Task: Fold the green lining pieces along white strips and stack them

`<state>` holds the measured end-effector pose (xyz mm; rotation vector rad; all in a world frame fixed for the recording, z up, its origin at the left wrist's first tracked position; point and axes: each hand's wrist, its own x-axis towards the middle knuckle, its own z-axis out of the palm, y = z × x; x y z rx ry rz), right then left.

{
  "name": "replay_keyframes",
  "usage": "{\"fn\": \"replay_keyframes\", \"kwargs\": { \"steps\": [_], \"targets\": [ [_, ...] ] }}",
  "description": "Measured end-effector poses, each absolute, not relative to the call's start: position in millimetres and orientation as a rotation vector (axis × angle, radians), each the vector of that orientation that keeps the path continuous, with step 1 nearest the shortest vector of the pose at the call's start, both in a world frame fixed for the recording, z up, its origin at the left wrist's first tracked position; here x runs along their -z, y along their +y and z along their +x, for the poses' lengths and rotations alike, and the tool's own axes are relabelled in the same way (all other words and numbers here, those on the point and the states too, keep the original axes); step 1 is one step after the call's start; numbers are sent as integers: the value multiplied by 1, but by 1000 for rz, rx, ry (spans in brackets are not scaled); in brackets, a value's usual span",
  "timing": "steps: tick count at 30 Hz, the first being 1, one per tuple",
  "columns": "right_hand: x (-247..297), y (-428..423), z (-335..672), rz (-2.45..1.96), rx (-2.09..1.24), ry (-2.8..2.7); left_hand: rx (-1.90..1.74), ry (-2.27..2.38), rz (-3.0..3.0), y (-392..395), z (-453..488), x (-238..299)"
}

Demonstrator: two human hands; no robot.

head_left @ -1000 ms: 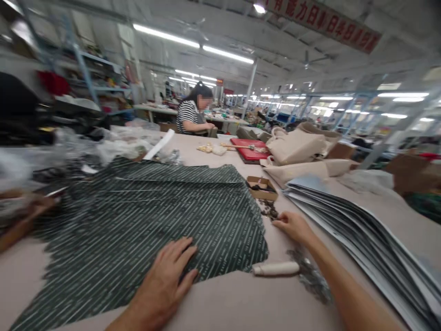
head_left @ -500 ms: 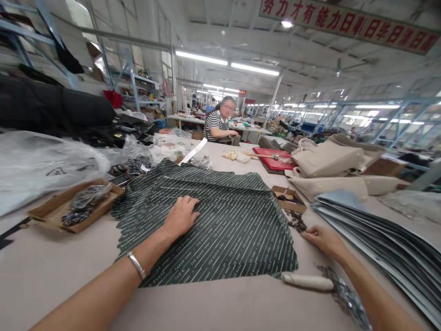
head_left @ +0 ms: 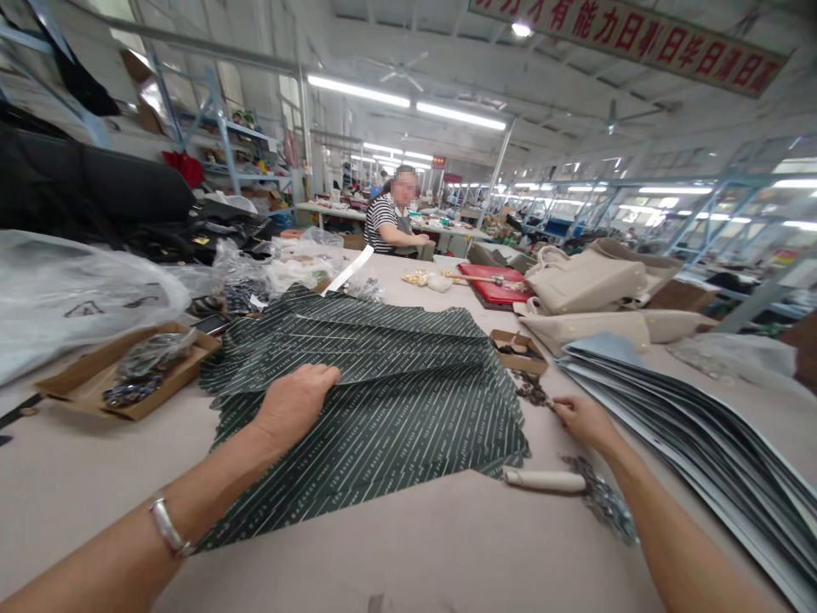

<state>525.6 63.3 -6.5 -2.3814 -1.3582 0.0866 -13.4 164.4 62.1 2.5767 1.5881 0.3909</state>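
Dark green lining fabric point(head_left: 408, 417) with white diagonal stripes and lettering lies layered and rumpled across the table. My left hand point(head_left: 297, 404) is closed on its upper layer, and a fold runs right from the fingers. On the right, my right hand point(head_left: 580, 419) has its fingers pinched together at the edge of a small pile of dark metal pieces point(head_left: 531, 387). Whatever is between those fingertips is too small to name. Below that hand lie a pale round handle point(head_left: 545, 480) and a bunch of silvery metal pieces point(head_left: 603, 502).
A cardboard tray point(head_left: 70, 387) with bagged hardware sits left, and a small box point(head_left: 520, 351) stands behind the dark pieces. Stacked dark sheets point(head_left: 695, 426) and beige bags point(head_left: 593, 281) line the right. Beyond the table is a person in a striped shirt point(head_left: 381, 223).
My left hand has gone from lying on the fabric to gripping it, pulling the layer leftward and raising a fold. My right hand stays by the dark pieces; the view has shifted slightly.
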Motion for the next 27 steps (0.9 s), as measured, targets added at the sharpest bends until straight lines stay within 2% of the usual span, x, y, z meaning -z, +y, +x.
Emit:
{"fn": "replay_keyframes", "kwargs": {
  "steps": [5, 14, 20, 24, 27],
  "targets": [
    [7, 42, 522, -2396, -329, -1149, -277, 1465, 2404, 166, -57, -81],
    [-25, 20, 481, -2149, -323, -1098, 7, 1104, 2080, 116, -52, -65],
    [-56, -15, 375, -1887, -502, -1305, 53, 1154, 2036, 84, -19, -59],
    [-66, -46, 284, -1619, -834, -1304, 128, 1140, 1947, 76, -10, -58],
    [-53, -56, 238, -1492, -1022, -1260, 191, 1084, 1882, 73, -8, -57]
  ]
}}
